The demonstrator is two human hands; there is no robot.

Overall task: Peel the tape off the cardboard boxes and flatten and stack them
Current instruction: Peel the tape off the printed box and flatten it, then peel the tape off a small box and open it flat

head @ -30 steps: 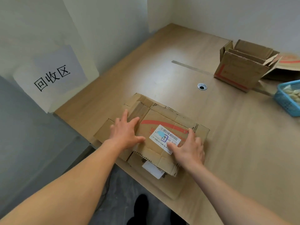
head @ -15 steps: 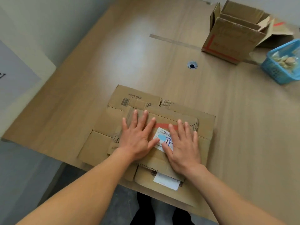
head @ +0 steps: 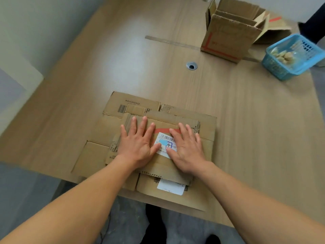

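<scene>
Cardboard boxes (head: 133,105), flattened, lay stacked at the near edge of the table (head: 255,138). We pressed our left hand (head: 139,147) and right hand (head: 188,150) flat on the top sheet (head: 163,167), fingers straight and spread, gripping nothing.

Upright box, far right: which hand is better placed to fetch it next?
Right hand, probably: the upright box stands far right, beyond it. Both hands lie flat on the flattened stack; the left hand would reach across.

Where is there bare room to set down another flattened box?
Bare wood lies between the flattened brown cardboard stack and the round metal cable hole, and right of the stack. Crowded: far right corner, around the open brown cardboard box and blue plastic basket.
</scene>
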